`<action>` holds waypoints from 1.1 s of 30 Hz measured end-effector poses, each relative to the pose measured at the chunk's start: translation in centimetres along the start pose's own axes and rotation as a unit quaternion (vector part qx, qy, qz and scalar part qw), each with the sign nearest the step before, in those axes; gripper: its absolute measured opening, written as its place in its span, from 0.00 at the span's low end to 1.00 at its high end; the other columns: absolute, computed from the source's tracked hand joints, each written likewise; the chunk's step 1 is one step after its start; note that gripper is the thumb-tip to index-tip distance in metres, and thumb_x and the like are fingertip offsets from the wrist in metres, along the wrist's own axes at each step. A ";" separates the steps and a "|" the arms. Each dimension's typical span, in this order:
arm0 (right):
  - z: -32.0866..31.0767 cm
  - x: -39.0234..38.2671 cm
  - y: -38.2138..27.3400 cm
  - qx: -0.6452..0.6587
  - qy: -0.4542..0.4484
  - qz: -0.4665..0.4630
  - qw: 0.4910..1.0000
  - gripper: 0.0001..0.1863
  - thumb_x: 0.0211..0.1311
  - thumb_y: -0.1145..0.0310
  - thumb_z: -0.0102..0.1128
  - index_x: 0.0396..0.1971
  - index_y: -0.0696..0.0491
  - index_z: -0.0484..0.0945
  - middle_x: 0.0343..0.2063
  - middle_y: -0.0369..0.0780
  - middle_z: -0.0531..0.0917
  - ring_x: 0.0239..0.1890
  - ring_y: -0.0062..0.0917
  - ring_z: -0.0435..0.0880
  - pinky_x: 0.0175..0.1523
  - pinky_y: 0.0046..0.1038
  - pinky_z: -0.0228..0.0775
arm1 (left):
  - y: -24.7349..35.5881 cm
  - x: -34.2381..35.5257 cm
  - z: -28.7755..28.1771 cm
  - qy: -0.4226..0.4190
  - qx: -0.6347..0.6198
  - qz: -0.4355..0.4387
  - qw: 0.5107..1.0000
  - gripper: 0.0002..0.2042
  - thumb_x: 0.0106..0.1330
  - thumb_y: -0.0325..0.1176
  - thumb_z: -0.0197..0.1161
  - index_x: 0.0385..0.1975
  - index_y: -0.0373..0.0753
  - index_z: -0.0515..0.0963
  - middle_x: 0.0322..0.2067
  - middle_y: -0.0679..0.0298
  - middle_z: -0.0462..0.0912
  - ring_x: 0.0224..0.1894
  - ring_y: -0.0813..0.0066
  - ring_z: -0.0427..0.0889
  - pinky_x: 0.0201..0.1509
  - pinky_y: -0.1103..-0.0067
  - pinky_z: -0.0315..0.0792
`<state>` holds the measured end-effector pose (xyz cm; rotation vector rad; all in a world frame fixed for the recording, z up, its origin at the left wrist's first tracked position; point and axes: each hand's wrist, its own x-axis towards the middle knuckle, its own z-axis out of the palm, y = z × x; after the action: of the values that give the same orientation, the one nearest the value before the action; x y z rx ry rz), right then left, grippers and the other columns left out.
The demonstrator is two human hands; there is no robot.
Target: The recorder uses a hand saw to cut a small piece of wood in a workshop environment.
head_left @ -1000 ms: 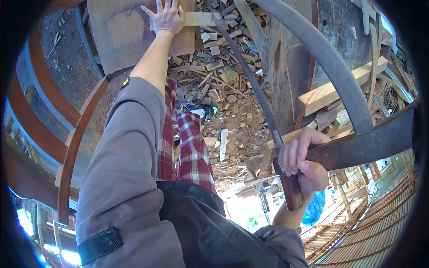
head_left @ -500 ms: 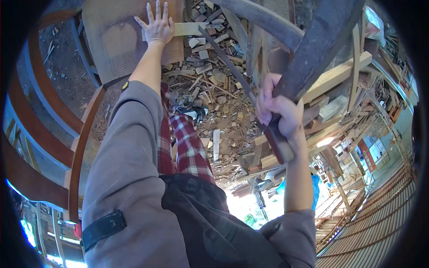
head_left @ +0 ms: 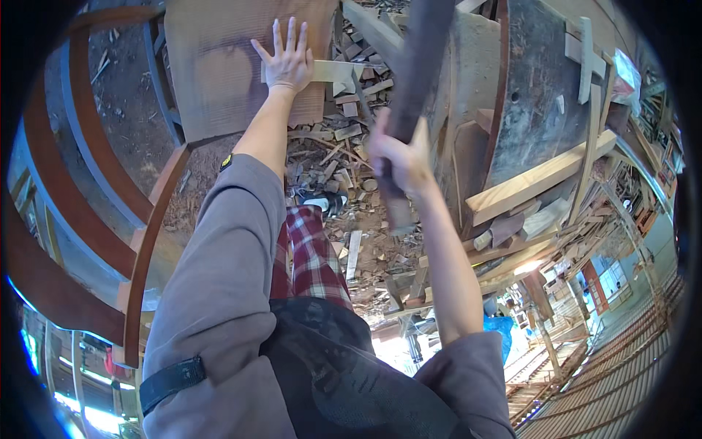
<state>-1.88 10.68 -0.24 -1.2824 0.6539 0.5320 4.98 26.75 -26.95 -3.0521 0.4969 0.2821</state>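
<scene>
My left hand (head_left: 287,60) lies flat with fingers spread on a pale strip of wood (head_left: 338,71), pressing it onto a broad reddish wooden block (head_left: 223,69). My right hand (head_left: 397,159) is closed around the wooden handle of a long dark-bladed tool (head_left: 419,51), which points up and away toward the top edge of the view. The blade hangs above and just right of the pale strip, apart from it. My plaid trouser leg (head_left: 311,256) and one shoe (head_left: 322,201) show below.
Wood chips and offcuts (head_left: 351,183) litter the ground. Curved reddish wooden ribs (head_left: 150,241) arc on the left. A large dark drum-like wooden piece (head_left: 537,80) and pale timber beams (head_left: 537,179) stand on the right. Roofing and a yard lie beyond.
My right hand has swung the tool from the lower right up and leftward toward the pale strip, the blade turning more upright. My left hand has stayed on the strip.
</scene>
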 end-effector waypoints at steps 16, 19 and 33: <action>-7.5 7.6 4.6 0.109 -0.046 0.017 0.993 0.05 0.48 0.69 0.49 0.24 0.53 0.66 0.12 0.36 0.68 0.15 0.23 0.68 0.26 0.26 0.64 | -1.1 0.2 -0.6 0.076 -0.152 -0.002 0.985 0.32 0.62 0.42 0.52 0.68 0.42 0.60 0.72 0.57 0.51 0.75 0.51 0.41 0.67 0.34 0.32; -7.7 7.3 4.7 0.150 -0.068 0.029 0.986 0.09 0.48 0.64 0.48 0.24 0.54 0.65 0.13 0.37 0.67 0.18 0.24 0.66 0.32 0.27 0.63 | -0.6 0.6 -0.3 0.089 -0.163 0.001 0.983 0.32 0.61 0.42 0.52 0.68 0.42 0.61 0.72 0.57 0.52 0.75 0.51 0.42 0.67 0.34 0.33; -0.5 0.1 5.6 0.179 0.046 -0.033 0.982 0.16 0.70 0.56 0.46 0.25 0.49 0.62 0.10 0.35 0.64 0.14 0.20 0.65 0.27 0.21 0.62 | -1.1 0.1 0.3 0.113 -0.169 -0.004 0.979 0.33 0.57 0.40 0.52 0.67 0.41 0.61 0.71 0.59 0.53 0.75 0.52 0.42 0.66 0.33 0.32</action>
<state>-5.71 11.38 -4.29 -0.9885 0.7443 0.2857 5.42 27.81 -27.30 -3.4409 0.4917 0.0160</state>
